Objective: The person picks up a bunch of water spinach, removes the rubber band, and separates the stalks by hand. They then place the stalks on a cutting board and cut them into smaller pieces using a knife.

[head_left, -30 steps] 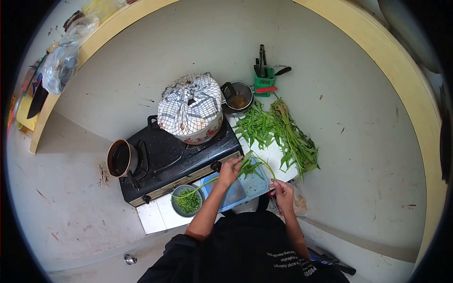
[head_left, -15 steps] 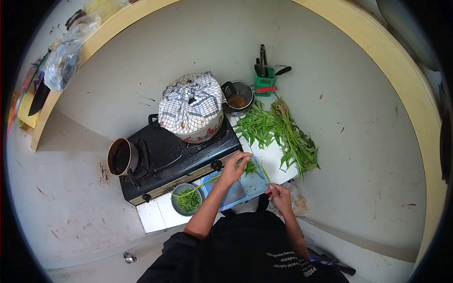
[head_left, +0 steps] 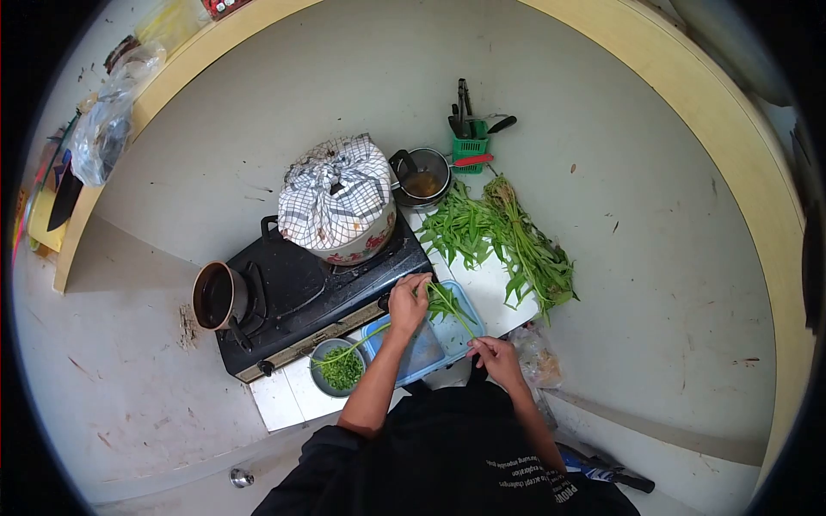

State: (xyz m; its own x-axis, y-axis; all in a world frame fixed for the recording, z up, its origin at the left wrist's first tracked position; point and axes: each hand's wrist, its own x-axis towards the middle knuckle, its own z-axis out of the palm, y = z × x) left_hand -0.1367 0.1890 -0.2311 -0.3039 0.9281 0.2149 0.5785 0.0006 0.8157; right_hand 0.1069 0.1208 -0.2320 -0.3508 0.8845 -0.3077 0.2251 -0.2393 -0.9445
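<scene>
A leafy stem (head_left: 448, 304), probably light, pliant and easily bruised, is gripped by left hand (head_left: 408, 304) and right hand (head_left: 499, 359), its stalk (head_left: 465, 326) likely the surest hold.

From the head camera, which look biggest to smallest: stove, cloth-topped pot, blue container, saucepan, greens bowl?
1. Stove
2. Cloth-topped pot
3. Blue container
4. Saucepan and greens bowl: too alike to rank.

A black top (head_left: 404, 469) bears several lines of white lettering (head_left: 521, 473) at near right; its left sleeve (head_left: 325, 449) is black; the left hand (head_left: 408, 303) and right hand (head_left: 501, 359) are bare.
</scene>
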